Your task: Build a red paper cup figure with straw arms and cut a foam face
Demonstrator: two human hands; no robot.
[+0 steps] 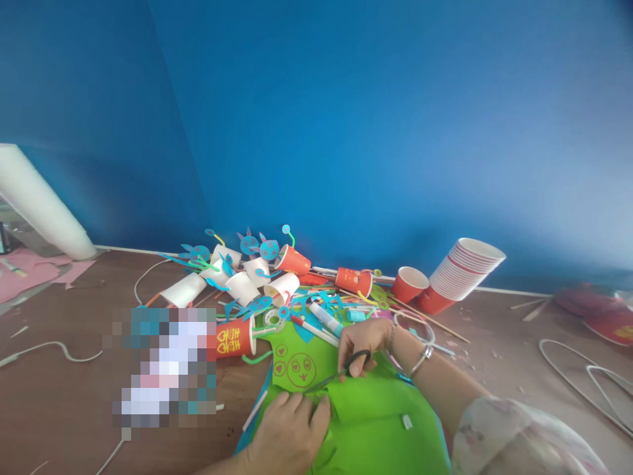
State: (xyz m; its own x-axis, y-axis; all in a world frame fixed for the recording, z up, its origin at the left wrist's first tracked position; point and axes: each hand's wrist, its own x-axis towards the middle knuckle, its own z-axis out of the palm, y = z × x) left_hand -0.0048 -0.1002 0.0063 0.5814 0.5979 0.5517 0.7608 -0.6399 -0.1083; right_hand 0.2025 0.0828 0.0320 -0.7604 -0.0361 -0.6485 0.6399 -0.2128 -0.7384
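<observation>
A sheet of green paper (386,422) lies in front of me, with a smiling face and small heart circles drawn on it in red. My right hand (363,346) is closed around the dark handles of a pair of scissors (357,361). The blades point left across the paper, just below the drawn face. At the near side of the blades, my left hand (291,425) has its fingers curled down on the green paper, holding it. Blue paper (445,439) shows beneath its edges. A glue stick (324,318) and a roll of tape (273,319) lie just beyond.
Paper cups (242,287) with blue rabbit faces and bendy straws lie piled against the blue wall. A stack of cups (459,270) leans at the right, beside a red cup (410,284). White cables (578,369) cross the brown surface. A pixelated patch hides something at left.
</observation>
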